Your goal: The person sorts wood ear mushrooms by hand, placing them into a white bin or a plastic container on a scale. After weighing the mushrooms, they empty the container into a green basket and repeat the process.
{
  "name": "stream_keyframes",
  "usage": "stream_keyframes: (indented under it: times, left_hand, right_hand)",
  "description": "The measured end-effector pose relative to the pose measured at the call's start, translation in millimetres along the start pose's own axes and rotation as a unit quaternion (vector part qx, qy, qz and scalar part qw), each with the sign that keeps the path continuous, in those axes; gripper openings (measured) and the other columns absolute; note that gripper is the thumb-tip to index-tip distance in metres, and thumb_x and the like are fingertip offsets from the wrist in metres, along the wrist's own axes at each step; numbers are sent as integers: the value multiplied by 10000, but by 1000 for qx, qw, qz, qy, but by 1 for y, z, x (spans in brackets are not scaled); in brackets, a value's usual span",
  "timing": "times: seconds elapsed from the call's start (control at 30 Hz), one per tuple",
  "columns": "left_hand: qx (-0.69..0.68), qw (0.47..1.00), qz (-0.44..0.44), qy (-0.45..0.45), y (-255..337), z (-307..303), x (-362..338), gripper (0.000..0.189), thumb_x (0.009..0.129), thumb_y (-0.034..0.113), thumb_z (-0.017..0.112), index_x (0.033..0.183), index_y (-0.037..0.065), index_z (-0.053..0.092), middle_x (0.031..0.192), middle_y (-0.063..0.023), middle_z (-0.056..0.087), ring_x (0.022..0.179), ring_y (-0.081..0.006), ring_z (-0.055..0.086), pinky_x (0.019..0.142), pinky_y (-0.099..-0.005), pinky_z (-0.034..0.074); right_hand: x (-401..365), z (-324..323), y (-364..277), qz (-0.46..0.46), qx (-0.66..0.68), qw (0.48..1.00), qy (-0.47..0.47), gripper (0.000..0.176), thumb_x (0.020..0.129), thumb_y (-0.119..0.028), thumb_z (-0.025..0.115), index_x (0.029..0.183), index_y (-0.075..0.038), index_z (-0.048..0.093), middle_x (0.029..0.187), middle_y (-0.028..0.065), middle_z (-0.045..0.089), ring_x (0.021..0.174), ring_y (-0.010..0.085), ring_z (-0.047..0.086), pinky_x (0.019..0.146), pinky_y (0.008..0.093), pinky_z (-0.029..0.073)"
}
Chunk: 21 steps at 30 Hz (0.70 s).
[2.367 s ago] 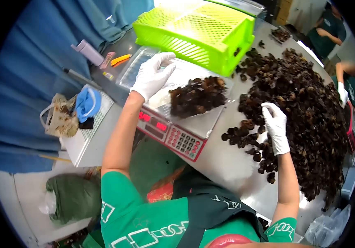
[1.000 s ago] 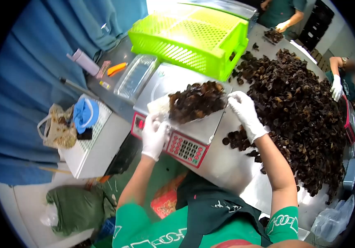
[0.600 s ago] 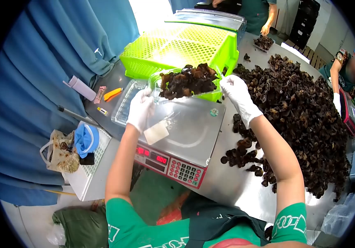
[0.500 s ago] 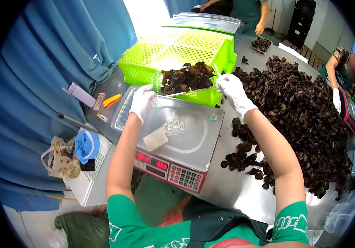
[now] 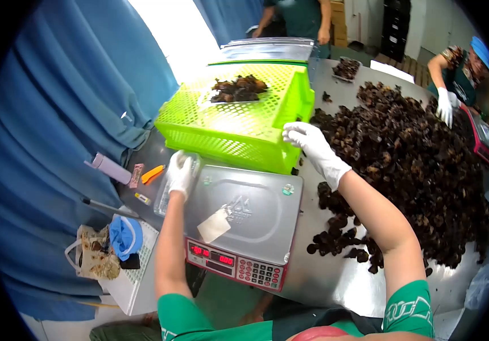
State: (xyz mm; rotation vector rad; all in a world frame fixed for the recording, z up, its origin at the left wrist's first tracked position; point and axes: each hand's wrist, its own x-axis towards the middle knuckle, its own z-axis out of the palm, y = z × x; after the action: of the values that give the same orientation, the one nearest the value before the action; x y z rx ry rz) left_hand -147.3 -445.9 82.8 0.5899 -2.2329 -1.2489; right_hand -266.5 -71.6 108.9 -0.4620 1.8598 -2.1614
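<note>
My gloved left hand [image 5: 181, 173] is on the clear plastic containers [image 5: 165, 196] left of the scale, its fingers round their upper edge. My gloved right hand [image 5: 313, 149] is raised beside the right end of the green crate [image 5: 222, 139], fingers extended and holding nothing. A clear tray of dark fungus [image 5: 239, 89] rests on top of the crate. The scale [image 5: 256, 199] carries a pale card [image 5: 214, 226] on its metal plate, and its red display is lit.
A large heap of dark fungus [image 5: 409, 170] spreads at the right. Another filled tray [image 5: 347, 69] stands behind it. A purple cup [image 5: 111, 168] and orange cutter [image 5: 152, 174] lie left. A gloved co-worker [image 5: 460, 74] is at the far right, another person behind the crate.
The filled tray has left my hands and now sits on the crate. My left hand has moved down to the clear containers. The co-worker's gloved hand has moved to the heap.
</note>
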Motion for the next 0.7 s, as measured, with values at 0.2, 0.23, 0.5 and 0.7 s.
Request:
stream_keyframes:
  times: [0.2,0.23,0.5,0.7]
  left_hand:
    - [166,981,-62,-77,-53,-56,-43,145,888,167,759,908,26,731,806,-48,723,732,-123,609,726,-325,524]
    - [186,978,16,-90,-82,-64,-30,132,881,147,765,893,19,735,791,-35,714,732,-116,606,719,-319,519]
    - [155,984,-85,-38,-105,-59,2,125,884,34,687,946,-46,760,819,-70,731,726,-163,634,719,-337,518]
    - [172,981,-57,68,-92,-47,-4,207,942,112,558,956,-36,703,920,-146,729,834,-264,652,774,-382,508]
  right_hand:
    - [-100,-26,-1,-45,-164,985,15,235,963,-182,630,1108,-29,733,1020,70,740,942,147,674,875,310,537]
    - [-114,-29,1,-36,-172,984,2,244,965,-190,633,1135,-42,727,1047,50,742,971,128,668,898,299,531]
    - [-259,-53,16,71,-90,993,16,262,1000,-197,589,1163,-38,717,1045,45,744,977,117,659,876,296,527]
    - [-365,-75,58,82,-124,979,139,282,1012,-213,577,1212,-68,714,1150,70,741,1049,167,681,932,316,528]
